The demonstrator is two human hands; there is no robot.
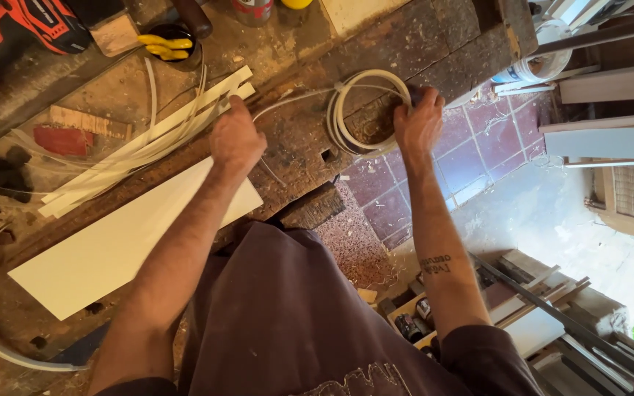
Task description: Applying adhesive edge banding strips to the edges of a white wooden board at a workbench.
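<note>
A worn wooden workbench (295,147) is seen from above, running diagonally from the lower left to the upper right, with red floor tiles (478,147) exposed past its right edge. A long white board (122,246) is laid along the near edge of the bench, one corner tucked beneath the left forearm. Behind it, toward the middle of the bench, a loose bundle of white strips (137,147) is spread, its ends pointing to the far edge. Both arms are stretched forward from a dark shirt, the elbows only slightly bent.

A coil of white edge banding (367,110) is held upright near the right edge of the bench, close to the far right corner. The right hand (418,125) is laid over the right side of the coil, fingers curled down and closed on its loops, the wrist straight. From the coil a single free strand (288,100) is drawn leftward across the bench top. The left hand (236,139) is closed around that strand, knuckles up, fingers folded under so that the grip itself is hidden. A red and black power drill (23,29) is set at the far left corner, with a small round tin holding a yellow clip (164,45) beside it.
</note>
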